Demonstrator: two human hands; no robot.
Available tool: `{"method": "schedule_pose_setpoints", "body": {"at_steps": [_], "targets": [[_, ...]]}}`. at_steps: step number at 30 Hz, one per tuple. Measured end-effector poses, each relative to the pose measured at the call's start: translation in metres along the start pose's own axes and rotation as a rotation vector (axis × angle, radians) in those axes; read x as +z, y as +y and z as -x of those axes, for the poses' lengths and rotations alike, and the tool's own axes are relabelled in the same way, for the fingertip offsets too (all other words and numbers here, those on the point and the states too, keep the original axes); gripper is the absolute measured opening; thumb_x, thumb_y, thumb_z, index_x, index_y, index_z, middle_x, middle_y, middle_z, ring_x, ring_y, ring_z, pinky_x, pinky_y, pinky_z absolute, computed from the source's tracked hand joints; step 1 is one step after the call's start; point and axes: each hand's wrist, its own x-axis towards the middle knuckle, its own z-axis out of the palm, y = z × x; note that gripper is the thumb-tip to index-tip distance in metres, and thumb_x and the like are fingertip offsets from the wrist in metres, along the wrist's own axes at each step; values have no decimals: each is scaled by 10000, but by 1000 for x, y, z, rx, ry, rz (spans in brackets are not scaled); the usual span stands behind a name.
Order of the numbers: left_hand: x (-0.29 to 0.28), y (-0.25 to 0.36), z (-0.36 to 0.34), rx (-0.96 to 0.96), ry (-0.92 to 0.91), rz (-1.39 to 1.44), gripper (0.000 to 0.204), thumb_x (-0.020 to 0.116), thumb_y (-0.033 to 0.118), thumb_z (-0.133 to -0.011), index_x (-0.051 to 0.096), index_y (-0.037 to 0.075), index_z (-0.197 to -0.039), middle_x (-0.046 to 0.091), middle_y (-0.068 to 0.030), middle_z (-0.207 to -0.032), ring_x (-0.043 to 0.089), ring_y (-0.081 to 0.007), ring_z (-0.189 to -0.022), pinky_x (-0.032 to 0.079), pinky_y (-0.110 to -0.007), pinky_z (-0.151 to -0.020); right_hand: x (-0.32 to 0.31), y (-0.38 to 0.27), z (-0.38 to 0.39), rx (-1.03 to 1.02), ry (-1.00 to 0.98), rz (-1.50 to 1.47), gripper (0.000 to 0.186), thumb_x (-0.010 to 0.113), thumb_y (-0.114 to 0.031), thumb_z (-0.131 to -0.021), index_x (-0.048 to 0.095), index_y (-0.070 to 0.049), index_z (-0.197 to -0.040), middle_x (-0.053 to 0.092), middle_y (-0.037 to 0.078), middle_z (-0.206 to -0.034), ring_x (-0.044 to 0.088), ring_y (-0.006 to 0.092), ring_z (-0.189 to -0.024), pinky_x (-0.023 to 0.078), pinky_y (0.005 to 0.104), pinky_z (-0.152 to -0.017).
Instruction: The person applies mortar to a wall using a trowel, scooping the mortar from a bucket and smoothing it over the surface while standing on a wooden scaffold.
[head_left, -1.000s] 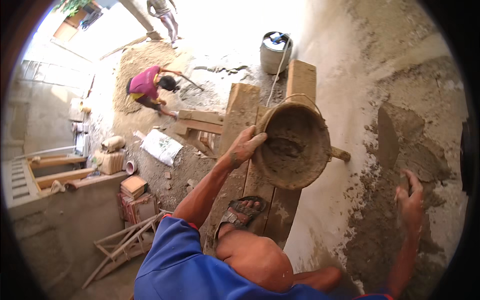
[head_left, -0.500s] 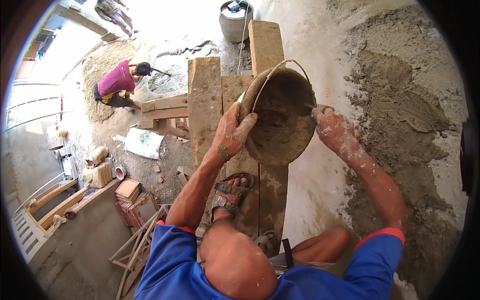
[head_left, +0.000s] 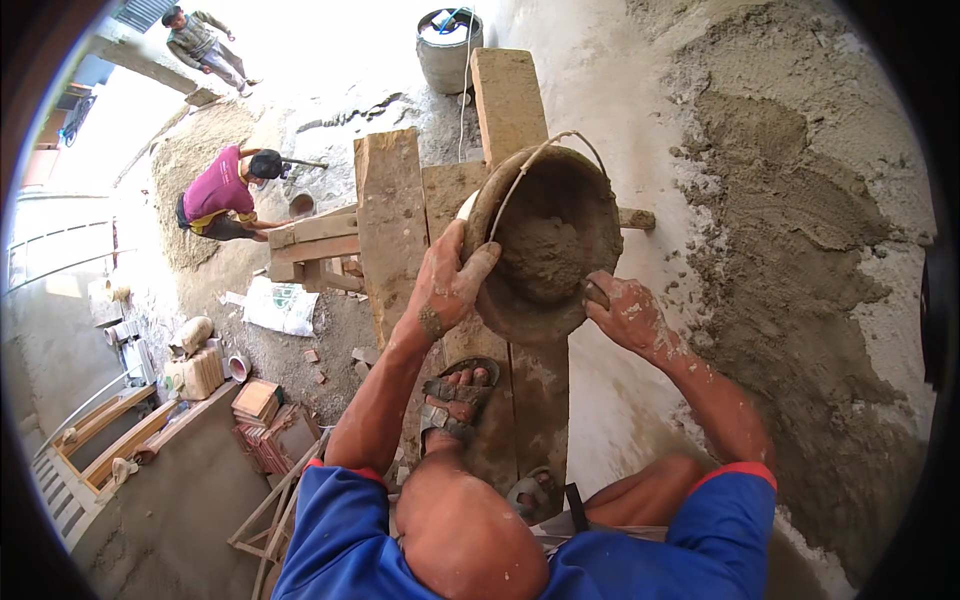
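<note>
A mortar-crusted bucket (head_left: pixel 500 310) with a thin wire handle is tilted toward me above the planks, with a heap of wet grey mortar (head_left: pixel 545 255) inside. My left hand (head_left: pixel 447 275) grips its left rim, thumb over the edge. At the lower right of the opening, my right hand (head_left: pixel 632 315) is closed around what looks like a trowel, mostly hidden by the fingers and the bucket. Fresh mortar (head_left: pixel 790 250) covers part of the wall to my right.
My sandalled foot (head_left: pixel 462 395) stands on wooden scaffold planks (head_left: pixel 390 220) high above the floor. Below to the left, a co-worker in a purple shirt (head_left: pixel 215 190) bends by a sand pile (head_left: pixel 185 240); another person (head_left: pixel 200 45) stands farther off. A drum (head_left: pixel 448 60) stands ahead.
The bucket has shifted slightly left and the mortar inside now shows as a heap. My right hand has moved down along the rim. The purple-shirted co-worker has shifted, and the far person has turned.
</note>
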Motion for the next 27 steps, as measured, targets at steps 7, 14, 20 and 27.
{"method": "schedule_pose_setpoints", "body": {"at_steps": [7, 14, 20, 27], "targets": [[-15, -23, -6, -109, 30, 126, 250, 597, 228, -913, 541, -16, -924, 547, -66, -761, 490, -143, -703, 417, -319, -619, -18, 5, 4, -35, 39, 3, 296, 650, -243, -845, 548, -41, -1037, 648, 212, -838, 636, 414, -770, 512, 491, -671], [-27, -35, -5, -153, 31, 351, 232, 553, 272, -953, 530, 42, -964, 498, 2, -652, 423, -62, -443, 317, -218, -361, -66, -8, -4, 40, 14, -3, 329, 666, -240, -839, 540, -29, -1058, 646, 223, -793, 639, 423, -771, 514, 494, -707], [-32, -41, -5, -183, 38, 351, 240, 552, 291, -953, 520, 53, -952, 480, 8, -652, 426, -68, -461, 333, -223, -381, -168, -54, -19, 44, -75, -367, 474, 785, -195, -735, 508, -28, -1080, 596, 130, -838, 612, 247, -816, 488, 380, -735], [-38, -38, -5, -220, 60, 345, 250, 542, 296, -952, 526, 47, -967, 506, 5, -689, 462, -65, -487, 355, -212, -389, -207, 5, -65, 236, -6, -814, 367, 678, -127, -845, 590, 45, -1157, 670, 138, -938, 625, 155, -662, 531, 264, -577]]}}
